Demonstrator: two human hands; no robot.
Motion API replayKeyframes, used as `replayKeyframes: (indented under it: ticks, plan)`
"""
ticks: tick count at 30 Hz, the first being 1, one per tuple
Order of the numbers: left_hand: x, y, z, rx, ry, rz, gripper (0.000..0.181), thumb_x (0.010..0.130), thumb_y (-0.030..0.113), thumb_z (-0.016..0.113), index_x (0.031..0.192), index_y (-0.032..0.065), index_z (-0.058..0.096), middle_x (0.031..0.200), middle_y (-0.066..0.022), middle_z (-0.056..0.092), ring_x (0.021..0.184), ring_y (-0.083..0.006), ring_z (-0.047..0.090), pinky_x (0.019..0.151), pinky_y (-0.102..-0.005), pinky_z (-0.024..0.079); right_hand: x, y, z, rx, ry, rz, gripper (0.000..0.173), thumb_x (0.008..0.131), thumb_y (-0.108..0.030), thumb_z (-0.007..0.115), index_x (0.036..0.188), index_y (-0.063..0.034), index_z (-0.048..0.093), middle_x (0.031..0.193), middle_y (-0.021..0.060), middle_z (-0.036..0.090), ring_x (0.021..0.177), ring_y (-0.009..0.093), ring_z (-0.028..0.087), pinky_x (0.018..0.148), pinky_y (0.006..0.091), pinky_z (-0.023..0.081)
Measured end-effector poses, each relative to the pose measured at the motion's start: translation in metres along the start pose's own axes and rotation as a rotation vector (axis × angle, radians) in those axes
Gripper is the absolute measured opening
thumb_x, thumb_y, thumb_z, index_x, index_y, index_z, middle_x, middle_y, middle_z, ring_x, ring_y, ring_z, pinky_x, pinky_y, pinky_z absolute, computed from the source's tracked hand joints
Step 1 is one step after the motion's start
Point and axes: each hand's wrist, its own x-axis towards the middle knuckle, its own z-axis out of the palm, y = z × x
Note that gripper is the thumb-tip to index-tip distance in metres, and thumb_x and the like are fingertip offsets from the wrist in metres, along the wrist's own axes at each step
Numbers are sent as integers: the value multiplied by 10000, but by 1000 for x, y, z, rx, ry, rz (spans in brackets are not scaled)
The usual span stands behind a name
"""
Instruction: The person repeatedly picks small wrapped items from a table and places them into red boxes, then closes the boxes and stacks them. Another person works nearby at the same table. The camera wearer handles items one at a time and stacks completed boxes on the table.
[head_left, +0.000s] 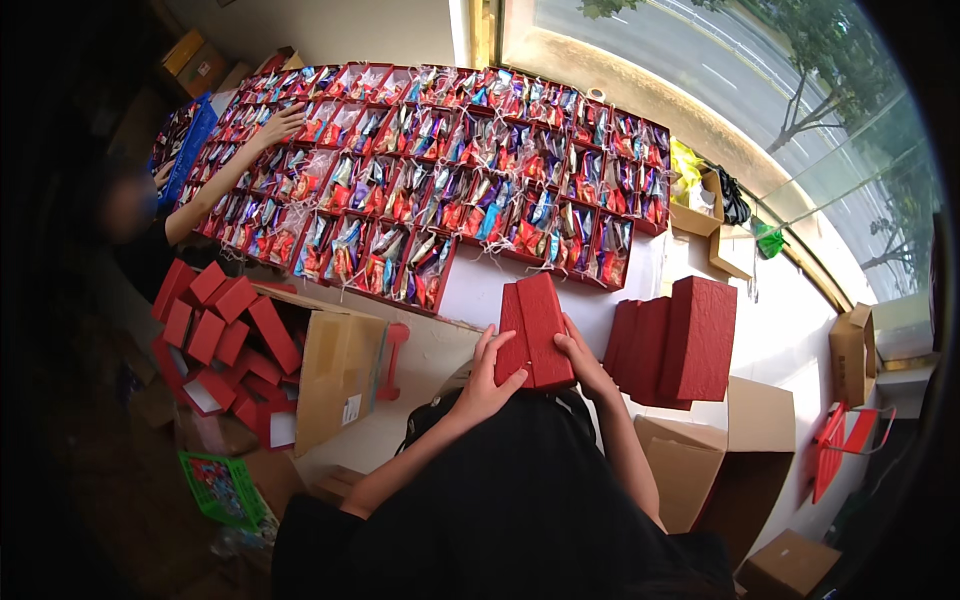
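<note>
A red textured cardboard box (534, 330), with a seam or overlap running down its top, is held in front of my body at the table's edge. My left hand (491, 375) lies on its left side and near corner. My right hand (585, 356) grips its right side. To the right, several similar red boxes (701, 337) stand close together on the white table. Beyond my hands spread many open red boxes (450, 180), filled with colourful wrapped packets and white strings.
At the left, a large carton (341, 367) overflows with red boxes (202, 337). A co-worker's arm (217, 180) reaches over the filled boxes beside a blue basket (187, 150). Open cartons (682, 465) stand at the lower right, a green basket (225, 487) at the lower left.
</note>
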Motion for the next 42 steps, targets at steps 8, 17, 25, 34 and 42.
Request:
replayKeyframes:
  ticks: [8, 17, 25, 34, 42]
  plan:
    - [-1, 17, -11, 301, 79, 22, 149, 750, 92, 575, 845, 21, 484, 1046, -173, 514, 993, -298, 506, 757, -363, 423, 1, -2, 7, -119, 25, -5, 677, 830, -313, 455, 1316, 22, 123, 1304, 171, 278, 1194, 217, 289, 973, 291, 233]
    - [-25, -28, -41, -958, 415, -395, 197, 914, 242, 320, 914, 48, 355, 1012, -222, 514, 967, -313, 531, 838, -423, 440, -3, -12, 4, -173, -53, 42, 681, 822, -337, 459, 1321, -3, 138, 1309, 174, 270, 1205, 219, 277, 982, 299, 216]
    - [-129, -203, -126, -165, 999, -816, 371, 792, 142, 470, 1147, 69, 394, 1235, -99, 387, 1174, -255, 339, 957, -367, 282, 4, -18, 2, -244, -156, 26, 684, 821, -344, 457, 1323, -9, 135, 1314, 176, 265, 1210, 223, 271, 988, 300, 206]
    - [-9, -59, -47, -988, -17, -653, 637, 814, 487, 449, 1296, 124, 247, 1291, -91, 333, 1198, -211, 299, 956, -354, 274, 7, -10, 6, -265, -148, -3, 700, 809, -359, 467, 1325, -18, 140, 1306, 202, 272, 1207, 258, 276, 988, 312, 208]
    - [19, -26, 3, -1225, -29, -649, 568, 822, 411, 448, 1241, 50, 315, 1193, -132, 438, 1046, -242, 477, 881, -376, 400, -17, 1, 21, -462, 114, -131, 750, 757, -354, 540, 1345, -120, 137, 1082, 214, 390, 1035, 309, 409, 920, 358, 307]
